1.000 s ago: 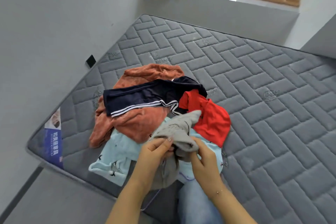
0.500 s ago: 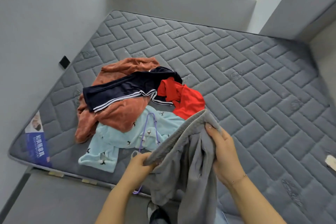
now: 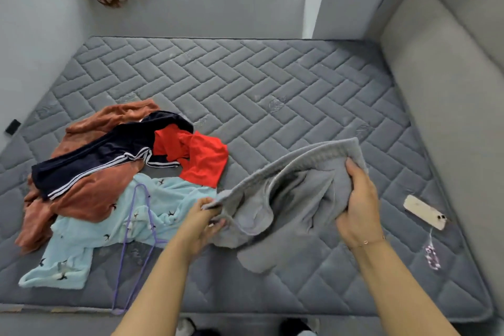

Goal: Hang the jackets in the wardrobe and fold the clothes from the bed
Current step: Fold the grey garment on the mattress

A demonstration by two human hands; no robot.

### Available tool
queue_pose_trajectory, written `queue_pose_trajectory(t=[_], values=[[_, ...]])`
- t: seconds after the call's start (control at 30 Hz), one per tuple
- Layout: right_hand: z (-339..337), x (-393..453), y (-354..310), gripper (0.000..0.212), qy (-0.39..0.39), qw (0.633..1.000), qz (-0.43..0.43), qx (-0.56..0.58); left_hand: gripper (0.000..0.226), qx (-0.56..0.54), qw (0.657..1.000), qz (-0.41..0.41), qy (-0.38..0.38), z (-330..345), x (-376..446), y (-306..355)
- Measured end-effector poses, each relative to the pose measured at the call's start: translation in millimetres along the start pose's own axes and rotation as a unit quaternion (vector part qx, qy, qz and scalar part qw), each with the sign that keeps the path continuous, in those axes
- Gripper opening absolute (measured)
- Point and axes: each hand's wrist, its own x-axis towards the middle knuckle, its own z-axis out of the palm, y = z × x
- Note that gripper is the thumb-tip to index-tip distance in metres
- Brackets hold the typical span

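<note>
Five garments show from my head camera, and none carries writing I can read. Four lie heaped on the left of the bed (image 3: 272,95), a grey quilted mattress: one rust-brown fleece piece (image 3: 90,199) at the bottom, one navy piece with white stripes (image 3: 109,153) draped across it, one red top (image 3: 201,161) touching the navy piece on its right, and one pale blue garment printed with small dark birds (image 3: 81,240) nearest me. One purple wire hanger (image 3: 131,248) lies across the blue garment and reaches past the mattress edge.

The fifth is the grey garment (image 3: 286,199), lifted at its ribbed band and sagging onto the mattress to the right of the heap. My left hand (image 3: 203,224) has a pinching grip on the band's near end; my right hand (image 3: 357,204) has a clenched grip around the bunched far end, thumb on top. One thin bracelet (image 3: 368,241) circles the right wrist.

One phone (image 3: 424,211) lies face down near the right edge of the bed, its two lenses showing, with one beaded charm (image 3: 432,255) trailing from it; I see no legible brand mark. Beyond the bed, one ledge (image 3: 218,5) holds a pile of cushions and cloth, uncountable from here.
</note>
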Motion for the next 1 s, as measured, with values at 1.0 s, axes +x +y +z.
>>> queue_pose_trajectory(t=[1.0], values=[[-161, 91, 267, 0.033, -0.195, 0.811, 0.142, -0.533, 0.037, 0.522, 0.837, 0.157, -0.057, 62, 233, -98]])
